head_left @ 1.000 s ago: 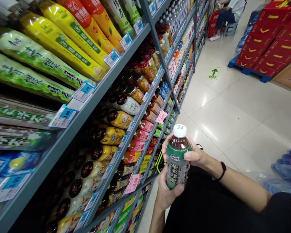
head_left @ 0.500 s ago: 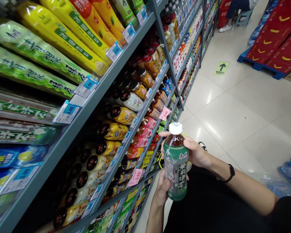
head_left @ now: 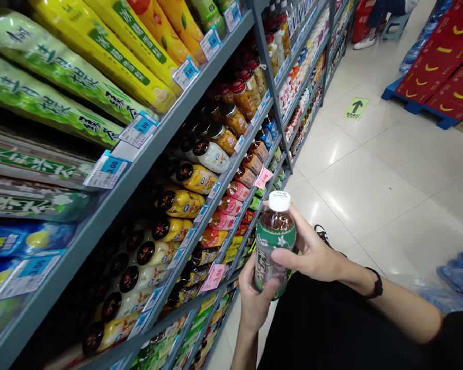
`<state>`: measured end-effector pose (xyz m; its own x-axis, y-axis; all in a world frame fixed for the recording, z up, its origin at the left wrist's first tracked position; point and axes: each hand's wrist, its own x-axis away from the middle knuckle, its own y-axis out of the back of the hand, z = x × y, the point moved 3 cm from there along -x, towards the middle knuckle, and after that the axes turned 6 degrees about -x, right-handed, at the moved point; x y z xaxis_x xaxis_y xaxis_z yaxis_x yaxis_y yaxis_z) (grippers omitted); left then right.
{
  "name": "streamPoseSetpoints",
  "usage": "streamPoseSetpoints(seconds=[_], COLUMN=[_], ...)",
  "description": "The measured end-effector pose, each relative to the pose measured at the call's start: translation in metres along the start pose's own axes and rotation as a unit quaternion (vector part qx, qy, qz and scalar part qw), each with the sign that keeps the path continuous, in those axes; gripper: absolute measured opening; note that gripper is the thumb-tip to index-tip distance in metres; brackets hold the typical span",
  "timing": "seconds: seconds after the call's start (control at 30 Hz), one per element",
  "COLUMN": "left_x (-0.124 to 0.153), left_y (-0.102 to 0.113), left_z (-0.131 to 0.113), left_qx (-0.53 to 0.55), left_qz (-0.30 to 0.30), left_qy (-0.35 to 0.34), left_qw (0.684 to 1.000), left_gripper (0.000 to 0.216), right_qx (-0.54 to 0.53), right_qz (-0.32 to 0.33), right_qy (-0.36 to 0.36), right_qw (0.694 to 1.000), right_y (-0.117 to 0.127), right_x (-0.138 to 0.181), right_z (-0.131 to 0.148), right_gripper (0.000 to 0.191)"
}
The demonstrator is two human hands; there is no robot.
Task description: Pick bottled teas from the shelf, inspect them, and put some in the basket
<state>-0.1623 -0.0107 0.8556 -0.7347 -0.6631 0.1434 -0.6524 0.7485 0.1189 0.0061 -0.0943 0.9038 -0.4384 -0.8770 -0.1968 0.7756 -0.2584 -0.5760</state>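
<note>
A tea bottle (head_left: 274,231) with a white cap, dark amber liquid and a green label is held in front of me, slightly tilted. My left hand (head_left: 253,300) wraps its lower part, thumb across the front. My right hand (head_left: 312,252) grips it from the right, with the thumb on the label and the other fingers partly hidden behind the bottle. Beside the hands, on the left, small bottles with pink labels (head_left: 229,206) stand on a lower shelf of the grey rack (head_left: 139,169). A pink price tag (head_left: 213,277) hangs from a shelf edge near my left hand.
Yellow drink bottles (head_left: 111,51) and green tea bottles (head_left: 57,72) lie on the top shelf. Red boxes (head_left: 435,67) sit on a blue pallet (head_left: 412,105) at upper right. A person's leg (head_left: 376,15) shows by a stool (head_left: 395,25). Blue plastic-wrapped packs (head_left: 461,272) lie at right.
The bottle has turned, so its label's lettering now faces more to the left. My right hand has shifted from near the cap down the side, its thumb now on the label.
</note>
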Motion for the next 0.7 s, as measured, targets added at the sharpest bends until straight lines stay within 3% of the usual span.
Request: streamPoseSetpoints(seconds=[0.13, 0.27, 0.7], left_x=[-0.0024, 0.0018, 0.0047], left_y=[-0.0030, 0.0000, -0.0024], left_z=[-0.0106, -0.0071, -0.0025], left_qx=[-0.053, -0.102, -0.075], left_qz=[-0.008, -0.019, -0.008], left_qy=[-0.074, -0.106, -0.076], left_qw=[0.996, 0.989, 0.994], left_gripper=[0.037, 0.038, 0.039], right_qx=[-0.052, -0.043, -0.014], right_qz=[0.017, 0.025, 0.039], right_qy=[0.003, 0.032, 0.014], right_qw=[0.998, 0.998, 0.999], right_y=[-0.0049, -0.0052, -0.0011], right_x=[-0.0003, -0.0032, 0.0010], right_z=[-0.0054, -0.0054, -0.0008], right_gripper=[0.071, 0.072, 0.078])
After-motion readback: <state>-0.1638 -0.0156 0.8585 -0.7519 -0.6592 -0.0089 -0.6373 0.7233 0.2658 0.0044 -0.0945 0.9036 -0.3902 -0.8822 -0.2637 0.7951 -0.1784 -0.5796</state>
